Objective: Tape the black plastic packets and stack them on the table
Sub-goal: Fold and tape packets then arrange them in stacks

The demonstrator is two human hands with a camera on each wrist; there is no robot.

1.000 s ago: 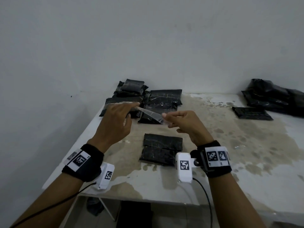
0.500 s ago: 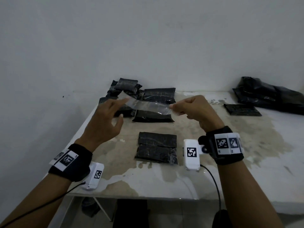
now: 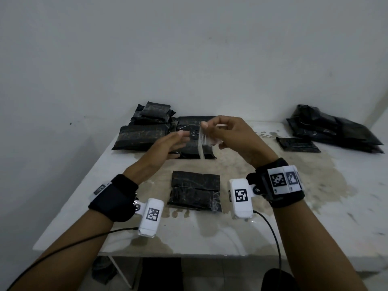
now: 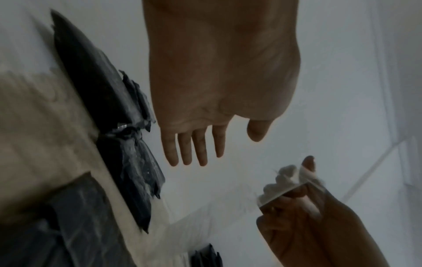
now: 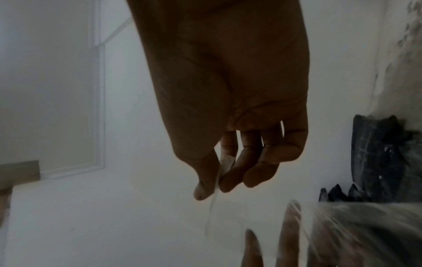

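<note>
One strip of clear tape hangs pinched in my right hand, left hand flat and empty beside it, so next I lay it across the near packet on the bench.

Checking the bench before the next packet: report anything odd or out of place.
The table is blotched with brownish stains around the near packet. The strip of clear tape dangles from the right hand alone; the left hand is open beside it.
</note>
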